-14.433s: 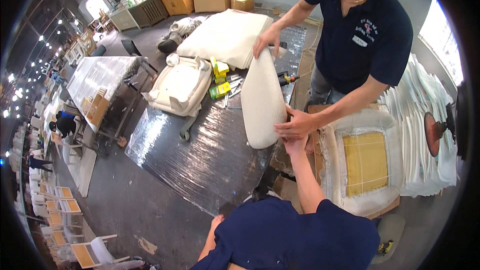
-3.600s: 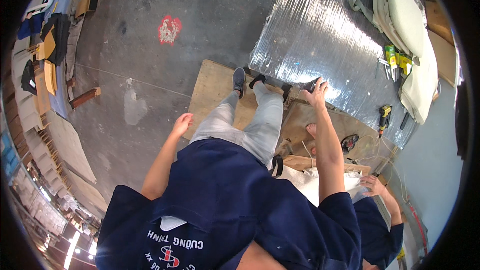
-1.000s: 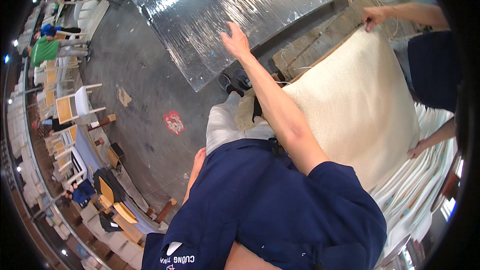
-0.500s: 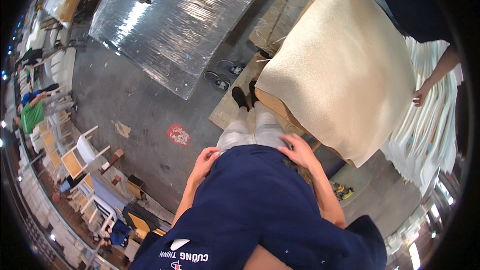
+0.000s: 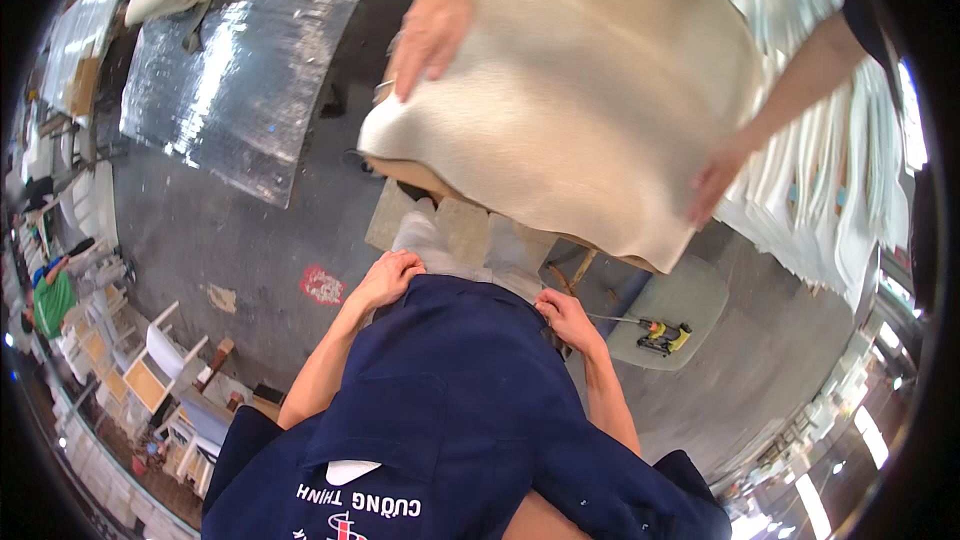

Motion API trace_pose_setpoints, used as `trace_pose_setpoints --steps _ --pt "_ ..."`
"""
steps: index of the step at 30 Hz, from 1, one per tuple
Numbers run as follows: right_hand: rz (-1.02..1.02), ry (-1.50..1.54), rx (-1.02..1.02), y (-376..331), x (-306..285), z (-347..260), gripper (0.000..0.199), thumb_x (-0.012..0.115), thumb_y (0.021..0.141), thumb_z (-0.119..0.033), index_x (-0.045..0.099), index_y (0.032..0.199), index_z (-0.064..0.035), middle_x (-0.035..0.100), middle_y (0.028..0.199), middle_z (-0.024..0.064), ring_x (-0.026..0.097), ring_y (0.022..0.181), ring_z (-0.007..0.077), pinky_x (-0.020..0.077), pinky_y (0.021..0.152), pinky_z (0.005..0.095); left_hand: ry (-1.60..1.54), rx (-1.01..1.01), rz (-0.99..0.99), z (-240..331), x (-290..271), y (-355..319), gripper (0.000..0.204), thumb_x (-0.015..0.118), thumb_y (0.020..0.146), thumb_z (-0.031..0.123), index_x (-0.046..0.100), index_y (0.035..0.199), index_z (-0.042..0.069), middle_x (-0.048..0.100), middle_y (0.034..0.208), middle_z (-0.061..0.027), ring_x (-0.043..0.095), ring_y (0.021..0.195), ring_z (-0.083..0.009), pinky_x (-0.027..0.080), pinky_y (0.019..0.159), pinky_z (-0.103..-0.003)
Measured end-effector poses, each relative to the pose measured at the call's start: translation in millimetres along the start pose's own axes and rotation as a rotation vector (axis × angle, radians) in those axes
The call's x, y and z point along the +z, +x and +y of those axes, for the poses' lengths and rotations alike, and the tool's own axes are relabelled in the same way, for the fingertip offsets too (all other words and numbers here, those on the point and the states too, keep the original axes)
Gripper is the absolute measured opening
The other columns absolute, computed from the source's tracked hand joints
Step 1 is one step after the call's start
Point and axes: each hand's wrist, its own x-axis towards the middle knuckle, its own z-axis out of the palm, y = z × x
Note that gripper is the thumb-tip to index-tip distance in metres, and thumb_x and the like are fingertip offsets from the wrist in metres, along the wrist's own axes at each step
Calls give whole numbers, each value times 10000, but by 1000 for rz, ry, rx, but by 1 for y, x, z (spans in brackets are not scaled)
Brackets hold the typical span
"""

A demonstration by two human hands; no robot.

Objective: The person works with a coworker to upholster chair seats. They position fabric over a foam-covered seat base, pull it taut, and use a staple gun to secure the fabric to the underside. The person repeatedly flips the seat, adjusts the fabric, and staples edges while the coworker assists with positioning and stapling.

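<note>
My left hand (image 5: 393,277) is closed at the hem of my navy shirt (image 5: 460,340), its fingers curled in at the left side of the waist. On the other side my right hand (image 5: 565,318) pinches the same hem. Just ahead of me a cream fabric sheet (image 5: 570,120) lies over a wooden-edged work surface, its near edge wavy and hanging over. Another person's hand (image 5: 432,35) presses on its left part. That person's other hand (image 5: 718,178), blurred, is at its right near corner. Neither of my hands touches the fabric.
A pile of white sheets (image 5: 820,180) hangs at the right. Below the fabric, a yellow-green power tool (image 5: 665,335) lies on a grey-green padded panel (image 5: 690,290). A table wrapped in shiny plastic (image 5: 250,70) stands at the far left, and chairs (image 5: 160,370) at the left.
Both my hands have closed on the shirt hem; the right was looser before. The view has shifted, so the fabric stands closer in front. The other person's hands have come onto its near part.
</note>
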Motion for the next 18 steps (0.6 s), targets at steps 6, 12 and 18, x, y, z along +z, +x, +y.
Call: trace_pose_setpoints --steps 6,12,18 --pt "151 58 -205 -67 -96 -59 152 645 1009 -146 701 1042 -8 736 906 95 708 829 187 544 798 338 -487 -127 -94 86 -24 36 329 494 1083 241 661 873 51 660 869 -83 647 933 -127 498 868 -330" --pt "1319 369 -215 -33 -203 -10 307 543 1100 -253 668 1196 10 704 1058 85 657 1041 184 497 954 319 -193 127 1064 171 -141 84 321 431 1148 287 630 1175 37 624 1064 -50 552 967 -145 450 895 -320" --pt "1382 187 -153 68 -194 62 505 503 1120 -400 598 1395 13 642 1364 192 605 1265 304 450 1085 406 130 277 1013 129 -114 186 499 427 1099 260 540 1471 -53 611 1435 -248 556 1354 -378 417 1136 -452"
